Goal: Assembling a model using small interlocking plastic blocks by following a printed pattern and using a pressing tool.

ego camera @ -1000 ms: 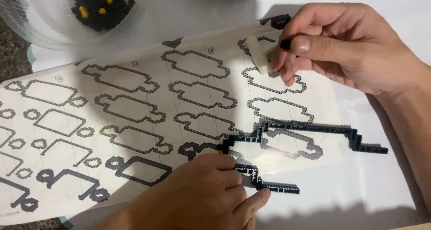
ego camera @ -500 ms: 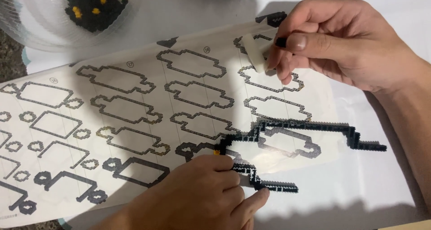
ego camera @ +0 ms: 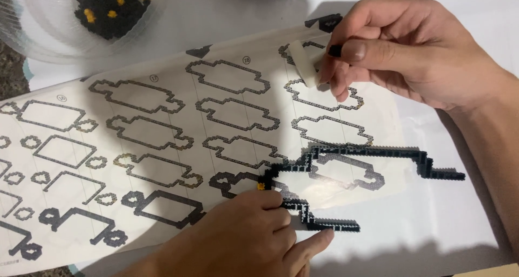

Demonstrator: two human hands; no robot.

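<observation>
While the paper is lying flat, here is how the moment is looking:

Left hand: the left hand [ego camera: 243, 233] is coming in from six o'clock and pressing down on the lower run of the black brick strip [ego camera: 373, 153]; its fingers are bunched close together, with the forefinger stretching flat along the strip's bottom edge.

Right hand: the right hand [ego camera: 411, 55] is hovering at about one o'clock, thumb and fingertips pinching a tiny black brick [ego camera: 334, 51], with a small white tool [ego camera: 304, 64] tucked just beside it.

Strip: it is zigzagging across the right half of the instruction sheet [ego camera: 162, 125], from centre out toward three o'clock, and one orange brick [ego camera: 261, 186] is sitting at its left corner, touching the left knuckles.

Sheet: rows of outlined step shapes are running from nine o'clock across to the strip.

Bowl: a clear plastic bowl [ego camera: 48, 39] at eleven o'clock is holding loose black and yellow pieces.

Doing it well, as I judge it: the left hand should be keeping firm, even pressure so the thin strip is not buckling, and the right should be bringing the brick straight down, studs aligned, before pressing.
</observation>
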